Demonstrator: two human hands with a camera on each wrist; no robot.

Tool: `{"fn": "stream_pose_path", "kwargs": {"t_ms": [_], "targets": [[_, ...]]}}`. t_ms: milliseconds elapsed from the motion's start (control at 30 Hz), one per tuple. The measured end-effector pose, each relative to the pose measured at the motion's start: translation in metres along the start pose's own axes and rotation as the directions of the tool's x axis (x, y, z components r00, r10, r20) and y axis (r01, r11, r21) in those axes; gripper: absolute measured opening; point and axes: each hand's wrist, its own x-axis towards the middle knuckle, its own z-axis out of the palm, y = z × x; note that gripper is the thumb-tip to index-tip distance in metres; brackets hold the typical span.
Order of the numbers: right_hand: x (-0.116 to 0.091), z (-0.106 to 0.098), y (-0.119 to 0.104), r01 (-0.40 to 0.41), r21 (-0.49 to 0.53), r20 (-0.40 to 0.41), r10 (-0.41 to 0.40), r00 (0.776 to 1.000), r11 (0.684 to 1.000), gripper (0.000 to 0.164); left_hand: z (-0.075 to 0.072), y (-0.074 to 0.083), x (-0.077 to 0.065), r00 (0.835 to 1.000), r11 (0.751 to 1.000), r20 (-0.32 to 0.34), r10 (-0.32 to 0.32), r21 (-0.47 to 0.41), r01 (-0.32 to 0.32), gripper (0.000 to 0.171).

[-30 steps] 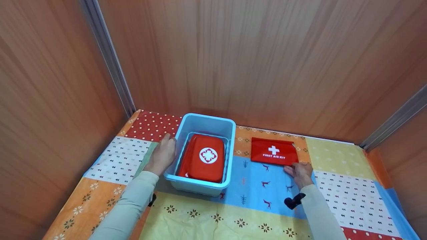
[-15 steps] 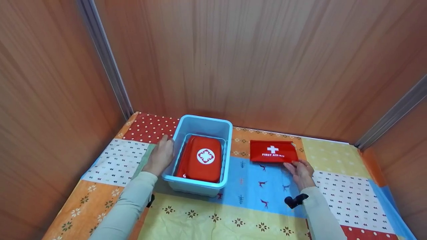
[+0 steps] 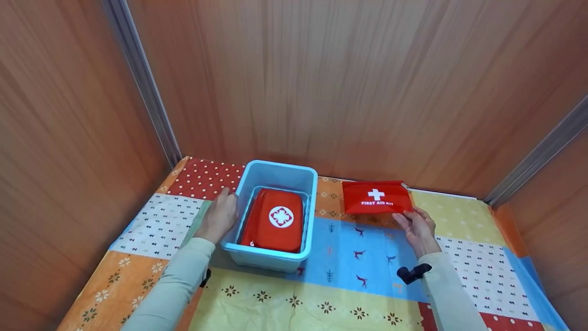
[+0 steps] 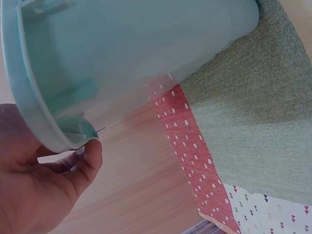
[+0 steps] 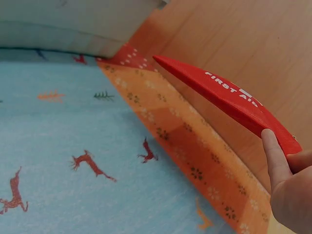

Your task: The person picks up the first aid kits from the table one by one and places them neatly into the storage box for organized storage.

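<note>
A light blue plastic bin (image 3: 265, 255) stands on the cloth-covered table, a red first aid case (image 3: 280, 220) with a white round emblem lying inside it. My left hand (image 3: 220, 215) grips the bin's left rim; in the left wrist view, thumb and fingers (image 4: 91, 158) curl around the rim's edge. To the right of the bin, my right hand (image 3: 419, 227) pinches the lower right corner of a flat red pouch (image 3: 363, 207) printed "FIRST AID KIT". In the right wrist view the pouch (image 5: 219, 95) hangs above the cloth, tilted, with a finger under its edge.
A patchwork-patterned cloth (image 3: 330, 299) covers the table. Wood-grain panels (image 3: 294, 82) rise behind and on both sides, with metal strips (image 3: 142, 82) at the corners. The back panel stands close behind bin and pouch.
My right hand has lifted the red pouch off the cloth and slightly away from me. The left hand keeps its grip on the bin; the head view has shifted slightly.
</note>
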Motion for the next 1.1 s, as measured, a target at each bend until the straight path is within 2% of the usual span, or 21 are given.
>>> {"fn": "stream_pose_path", "kwargs": {"t_ms": [133,333,500,633,900,1100], "targets": [[-0.006,0.007,-0.010,0.010,0.016,0.019,-0.011,1.000,1.000,0.051,0.000,-0.001,0.000,1.000,1.000,-0.020,0.003,-0.026,-0.004,0.018],[-0.016,0.016,-0.020,0.031,0.031,0.064,-0.033,0.997,0.999,0.057,-0.002,-0.001,-0.001,1.000,1.000,-0.028,0.005,-0.018,-0.005,0.021],[-0.023,0.022,-0.024,0.045,0.036,0.089,-0.048,0.995,0.998,0.048,-0.001,0.000,-0.002,1.000,0.998,-0.023,-0.015,-0.058,0.014,0.022],[-0.028,0.030,-0.026,0.051,0.052,0.104,-0.056,0.993,0.997,0.048,0.000,0.001,-0.003,1.000,0.999,-0.018,-0.011,-0.049,0.010,0.022],[-0.042,0.053,-0.026,0.075,0.040,0.184,-0.081,0.980,0.996,0.044,-0.002,0.001,-0.002,1.000,1.000,0.009,-0.014,0.028,0.014,0.021],[-0.052,0.073,-0.019,0.109,-0.004,0.243,-0.104,0.965,0.994,0.042,-0.001,0.000,-0.003,0.995,0.987,0.041,-0.090,-0.132,0.095,0.018]]}}
